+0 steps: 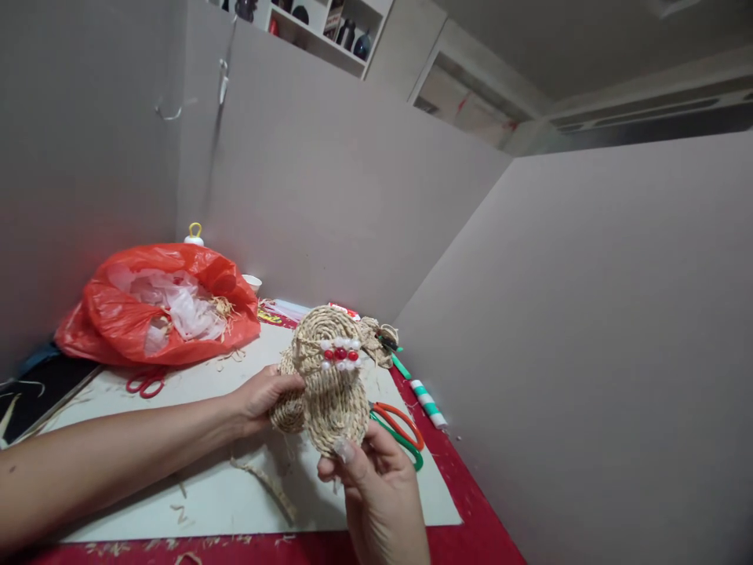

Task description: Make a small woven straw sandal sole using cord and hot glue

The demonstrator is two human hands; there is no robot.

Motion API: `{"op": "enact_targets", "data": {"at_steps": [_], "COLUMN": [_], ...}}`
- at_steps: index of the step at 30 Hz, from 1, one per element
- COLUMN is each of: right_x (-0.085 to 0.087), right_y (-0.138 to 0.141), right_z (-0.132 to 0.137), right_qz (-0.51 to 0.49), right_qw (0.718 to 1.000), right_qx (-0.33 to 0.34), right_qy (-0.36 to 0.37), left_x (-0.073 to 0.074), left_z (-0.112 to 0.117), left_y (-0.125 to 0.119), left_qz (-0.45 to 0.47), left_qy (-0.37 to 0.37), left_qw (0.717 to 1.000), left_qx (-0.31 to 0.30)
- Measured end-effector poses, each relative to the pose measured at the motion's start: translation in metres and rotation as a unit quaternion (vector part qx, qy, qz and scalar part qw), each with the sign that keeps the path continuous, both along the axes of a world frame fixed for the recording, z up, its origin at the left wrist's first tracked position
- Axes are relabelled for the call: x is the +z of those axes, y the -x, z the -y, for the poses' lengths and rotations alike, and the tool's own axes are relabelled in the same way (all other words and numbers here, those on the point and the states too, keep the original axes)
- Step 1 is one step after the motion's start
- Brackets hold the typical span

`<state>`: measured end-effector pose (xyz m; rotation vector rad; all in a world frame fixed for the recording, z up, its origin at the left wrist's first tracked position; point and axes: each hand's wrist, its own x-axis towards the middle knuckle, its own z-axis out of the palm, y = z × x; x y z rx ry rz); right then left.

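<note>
I hold a small woven straw slipper [330, 386] up over the table, its strap set with white and red beads [340, 354]. A second straw piece [288, 408] sits behind it on the left. My left hand [262, 396] is closed on the left side of the straw pieces. My right hand [376, 479] pinches the slipper's lower end between thumb and fingers.
A white board [194, 486] lies on a red table cover [471, 518]. At back left sits a red plastic bag [158, 302] with white plastic and straw. Red scissors [146, 382], red and green loops [403, 430], a green-white striped roll [428, 402] and straw scraps lie around. Grey walls close in.
</note>
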<state>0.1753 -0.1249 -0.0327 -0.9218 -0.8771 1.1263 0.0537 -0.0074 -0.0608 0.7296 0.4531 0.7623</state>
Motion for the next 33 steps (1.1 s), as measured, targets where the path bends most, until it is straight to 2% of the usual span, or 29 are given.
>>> {"op": "enact_targets", "data": {"at_steps": [4, 9, 17, 22, 28, 33], "right_x": [-0.019, -0.034, -0.042, -0.048, -0.052, -0.051], "right_y": [0.004, -0.005, -0.013, -0.017, -0.021, -0.019], "right_z": [-0.008, -0.025, -0.044, -0.051, -0.055, -0.053], "right_qz": [0.031, 0.048, 0.034, 0.002, -0.034, -0.05], "right_qw": [0.999, 0.998, 0.998, 0.999, 0.999, 0.998], "right_qx": [-0.017, -0.049, -0.043, -0.03, -0.015, 0.008], "right_qy": [-0.018, -0.009, 0.007, 0.011, 0.02, 0.03], "left_x": [0.006, 0.001, -0.003, -0.011, -0.017, -0.02], "left_z": [0.007, 0.0, -0.017, -0.027, -0.042, -0.044], "left_y": [0.0, 0.0, 0.0, 0.002, 0.005, 0.005], "left_qz": [-0.001, 0.001, -0.014, -0.042, -0.071, -0.078], "left_qy": [-0.029, -0.017, 0.037, 0.054, 0.056, 0.05], "left_qw": [1.0, 0.999, 0.999, 0.996, 0.992, 0.991], "left_qx": [-0.003, 0.03, 0.034, 0.051, 0.085, 0.1]}}
